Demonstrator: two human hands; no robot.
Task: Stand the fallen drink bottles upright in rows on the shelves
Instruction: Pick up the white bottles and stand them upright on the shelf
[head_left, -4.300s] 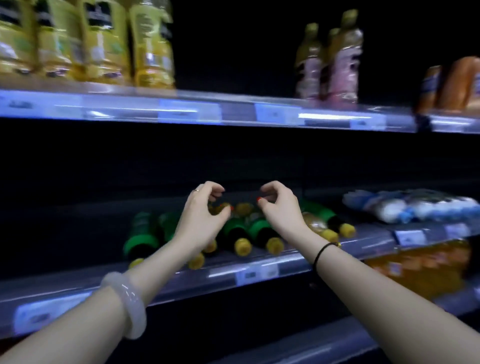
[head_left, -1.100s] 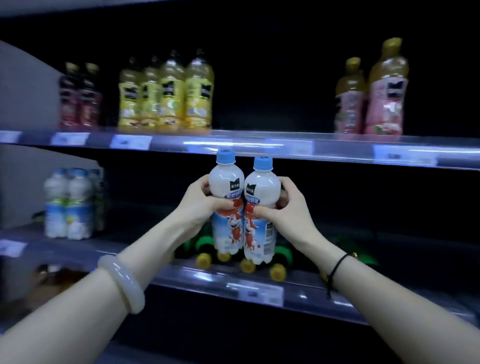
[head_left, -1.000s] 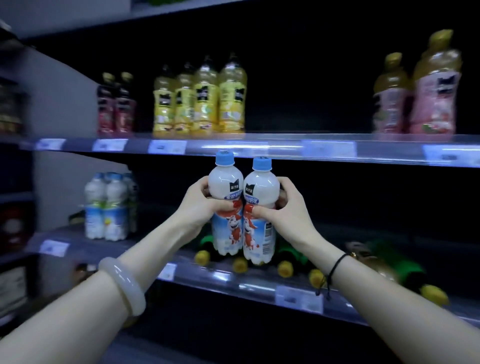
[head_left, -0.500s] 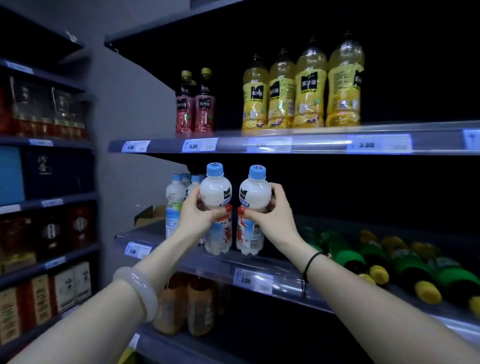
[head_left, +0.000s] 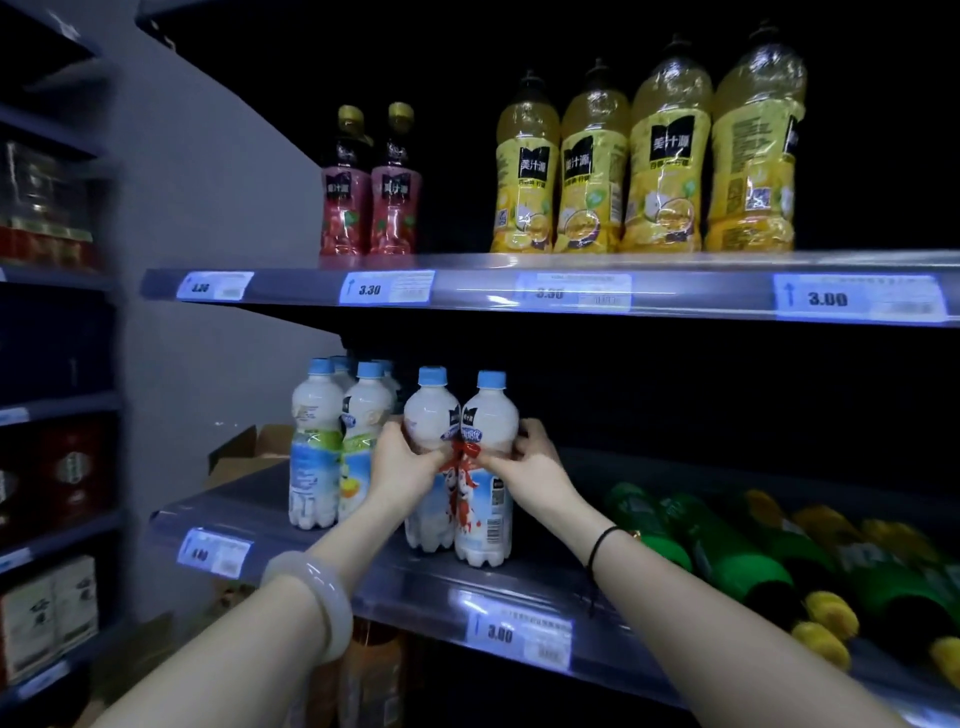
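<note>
The shelf (head_left: 415, 582) carries green bottles (head_left: 727, 551) lying on their sides toward its right end, caps at the front edge, where a stray elbow could roll one off. The two white bottles (head_left: 480, 509) are upright close to the front edge, just right of the standing white row (head_left: 317, 452). The left hand (head_left: 400, 467) and right hand (head_left: 530, 462) each wrap one; letting go unevenly could tip them forward.

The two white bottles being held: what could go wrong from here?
The white bottles are close to the shelf's front edge; released carelessly, one might tip off. The left hand is squeezed beside the standing white row and could knock it. The lying green bottles on the right might roll into the pair.
</note>
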